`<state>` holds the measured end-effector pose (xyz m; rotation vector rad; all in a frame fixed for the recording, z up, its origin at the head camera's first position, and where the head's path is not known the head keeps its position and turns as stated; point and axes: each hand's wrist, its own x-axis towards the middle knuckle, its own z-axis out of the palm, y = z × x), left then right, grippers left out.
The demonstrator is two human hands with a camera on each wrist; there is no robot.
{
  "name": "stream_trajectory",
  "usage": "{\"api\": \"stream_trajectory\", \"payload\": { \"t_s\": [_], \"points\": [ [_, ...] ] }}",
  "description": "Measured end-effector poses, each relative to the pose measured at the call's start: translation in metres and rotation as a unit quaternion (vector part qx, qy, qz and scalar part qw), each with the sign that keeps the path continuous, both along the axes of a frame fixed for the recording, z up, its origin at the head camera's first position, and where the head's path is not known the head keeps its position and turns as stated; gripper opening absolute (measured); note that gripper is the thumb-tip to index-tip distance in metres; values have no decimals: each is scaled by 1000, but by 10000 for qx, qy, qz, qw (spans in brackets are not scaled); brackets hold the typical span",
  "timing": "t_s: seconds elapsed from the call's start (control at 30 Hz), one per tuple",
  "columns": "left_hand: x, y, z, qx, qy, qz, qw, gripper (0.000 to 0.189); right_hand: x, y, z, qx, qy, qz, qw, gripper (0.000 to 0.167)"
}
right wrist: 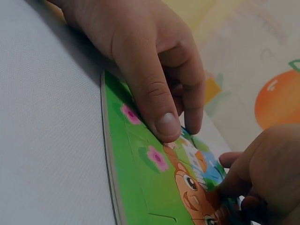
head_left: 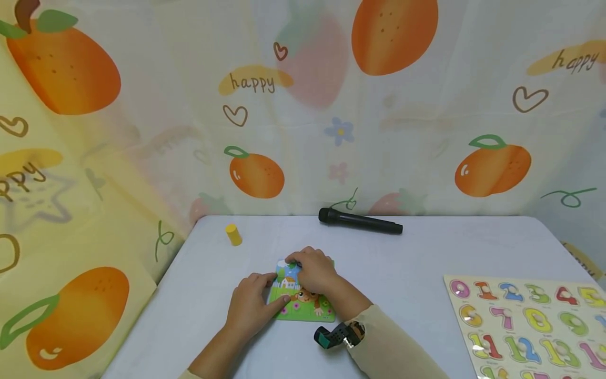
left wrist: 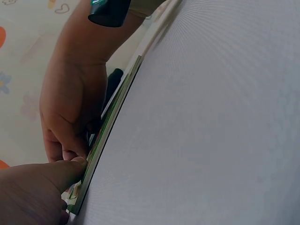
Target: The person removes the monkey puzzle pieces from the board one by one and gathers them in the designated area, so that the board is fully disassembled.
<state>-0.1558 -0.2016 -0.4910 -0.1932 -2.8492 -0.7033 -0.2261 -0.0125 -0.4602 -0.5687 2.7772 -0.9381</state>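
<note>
A small jigsaw puzzle [head_left: 303, 311] lies flat on the white table, printed with a brown cartoon animal, a house and pink flowers on grass. My left hand [head_left: 251, 305] holds its left side, with the thumb [right wrist: 168, 125] on the picture and bent fingers reaching toward the edge. Over the upper right part is my right hand [head_left: 314, 271], its fingers bent down to the picture. Whether it pinches a piece there is hidden in all views. In the left wrist view both the right hand [left wrist: 70, 108] and the puzzle's edge [left wrist: 110, 124] appear side-on.
Near the back edge lies a black microphone [head_left: 361, 221]. A yellow cylinder [head_left: 233, 235] stands at the back left. On the right is a number board [head_left: 452, 287] with coloured knobbed numerals. A fruit-patterned cloth [head_left: 303, 131] hangs behind the white table [head_left: 402, 273].
</note>
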Motion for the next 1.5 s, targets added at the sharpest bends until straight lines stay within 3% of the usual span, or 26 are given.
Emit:
{"api": "stream_trajectory", "payload": {
  "t_s": [0.67, 0.83, 1.2, 1.5],
  "points": [
    [1, -2, -1, 6, 68, 1, 10000, 61, -2, -2, -1, -355, -220, -167, 9990, 36],
    [1, -1, 0, -7, 9, 12, 10000, 62, -2, -3, -3, -519, -136, -224, 9983, 24],
    [0, 0, 0, -11, 106, -38, 9999, 61, -1, -4, -4, -697, 142, -573, 9958, 16],
    [0, 0, 0, 5, 86, -4, 10000, 60, -2, -2, -4, -878, -132, -616, 9941, 10]
  ]
}}
